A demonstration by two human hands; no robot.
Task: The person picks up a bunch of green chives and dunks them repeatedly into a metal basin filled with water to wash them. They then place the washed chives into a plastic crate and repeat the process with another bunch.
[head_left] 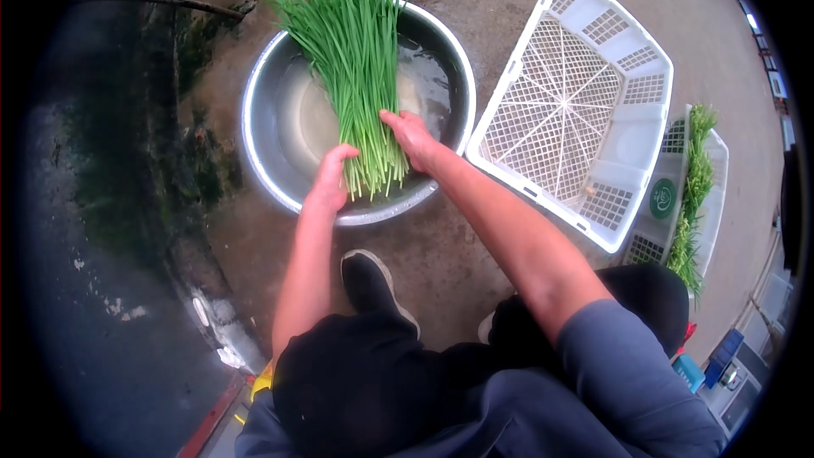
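Left hand [331, 180]: curled around the left flank of the green bunch near its pale cut ends, thumb up, the other fingers hidden behind the stalks.
Right hand [410, 137]: holding the same bunch from its right side, thumb laid over the stalks, remaining fingers mostly out of sight.
Green bunch [360, 59]: between the 2 hands; long, flat, slender leaves, glossy and dark green, fanning to ragged tips beyond the hands and narrowing to smooth, light-green stems.
Basin [275, 119]: beneath the hands; round, wide, silvery metal with a rolled rim.
Water [432, 76]: inside the basin, beyond the right hand; dark and reflective.
White crate [551, 102]: right of the right hand; rigid plastic, rectangular, with a lattice floor and slotted walls.
Other crate [719, 178]: farther right of the right hand; pale plastic, holding loose, thin-leaved greens [697, 174].
Hose [161, 0]: beyond and left of the left hand; dark, round, curved.
Ground [449, 246]: under the basin; brownish, rough, damp-looking.
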